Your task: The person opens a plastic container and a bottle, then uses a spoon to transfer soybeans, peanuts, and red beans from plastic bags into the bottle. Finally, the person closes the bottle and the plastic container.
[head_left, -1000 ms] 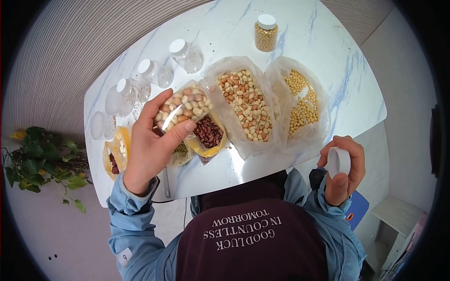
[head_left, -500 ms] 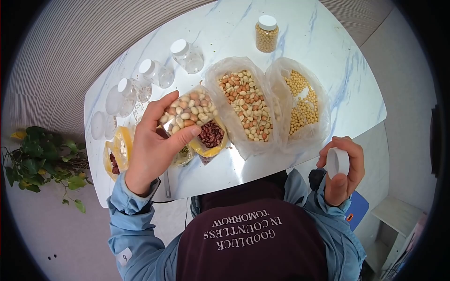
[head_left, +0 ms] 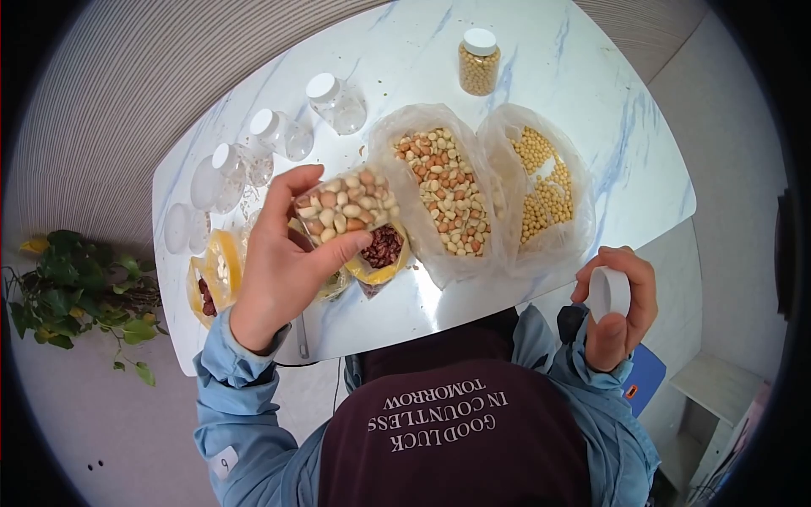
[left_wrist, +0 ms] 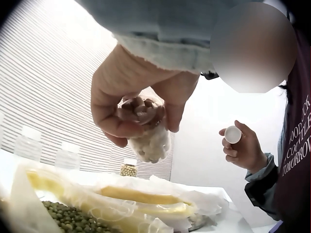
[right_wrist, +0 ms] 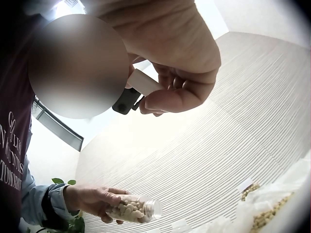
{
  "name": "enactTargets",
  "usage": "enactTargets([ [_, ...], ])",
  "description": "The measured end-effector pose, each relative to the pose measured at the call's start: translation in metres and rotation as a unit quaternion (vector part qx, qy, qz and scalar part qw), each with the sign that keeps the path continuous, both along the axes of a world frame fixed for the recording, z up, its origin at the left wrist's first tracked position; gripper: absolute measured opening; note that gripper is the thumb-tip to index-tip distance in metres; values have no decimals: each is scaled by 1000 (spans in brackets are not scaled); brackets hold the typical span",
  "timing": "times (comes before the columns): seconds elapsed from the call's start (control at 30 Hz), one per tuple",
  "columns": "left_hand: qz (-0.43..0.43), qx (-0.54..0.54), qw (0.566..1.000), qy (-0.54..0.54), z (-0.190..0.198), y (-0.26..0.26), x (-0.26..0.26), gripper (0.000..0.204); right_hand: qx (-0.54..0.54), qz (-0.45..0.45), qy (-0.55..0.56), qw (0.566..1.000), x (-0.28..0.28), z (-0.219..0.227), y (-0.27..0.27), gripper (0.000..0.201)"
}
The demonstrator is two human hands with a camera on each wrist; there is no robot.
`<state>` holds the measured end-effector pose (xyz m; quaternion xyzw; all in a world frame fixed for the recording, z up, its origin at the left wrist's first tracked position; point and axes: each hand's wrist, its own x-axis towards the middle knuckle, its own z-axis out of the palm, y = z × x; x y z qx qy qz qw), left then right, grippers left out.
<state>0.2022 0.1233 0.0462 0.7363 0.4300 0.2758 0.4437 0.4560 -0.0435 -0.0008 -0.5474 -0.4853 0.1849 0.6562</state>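
My left hand [head_left: 283, 253] grips a clear jar of peanuts [head_left: 351, 203] between thumb and fingers, above the table. In the right wrist view the jar [right_wrist: 130, 209] lies nearly on its side, its lidless mouth [right_wrist: 155, 209] facing away from the palm. Beyond its mouth end in the head view is a plastic bag of peanuts [head_left: 443, 190], and a yellow-edged bag of dark red beans [head_left: 384, 247] shows partly beneath it. My right hand [head_left: 621, 304], off the table's right front edge, pinches a white lid [head_left: 610, 292] between thumb and curled fingers.
A capped jar of yellow beans [head_left: 479, 68] stands at the back, behind a bag of yellow beans [head_left: 547, 203]. Several clear jars [head_left: 340, 106] with white lids line the left back. A yellow-edged bag [head_left: 221, 262] sits at left, a grey-handled utensil [head_left: 302, 336] near the front edge.
My left hand has shifted a little to the right with the peanut jar, which has turned slightly toward level in the head view. My right hand and the lid stay as they were.
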Motion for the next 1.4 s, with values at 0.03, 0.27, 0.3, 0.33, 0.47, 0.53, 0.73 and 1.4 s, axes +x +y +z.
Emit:
enactTargets([
  [0.03,20,14,1000,-10,2,0,2,60,1,0,0,1000,0,0,0,71],
  [0.27,36,-4,999,-28,2,1,6,61,-1,-1,1,1000,1,-1,-1,71],
  [0.3,29,5,1000,-6,2,2,5,61,-2,1,2,1000,1,-1,-1,71],
  [0.33,23,13,1000,15,2,2,3,61,-2,3,2,1000,1,-1,-1,71],
  [0.47,18,46,998,37,2,5,3,62,-3,5,0,1000,2,-1,-2,70],
  [0.53,9,37,999,34,1,4,5,61,-4,3,0,1000,2,-1,-2,71],
  [0.73,-30,59,998,21,1,-1,13,59,-4,4,-3,1000,3,-1,-2,70],
  [1.4,-18,214,969,119,18,24,20,62,-1,17,-10,1000,5,-2,-1,68],
])
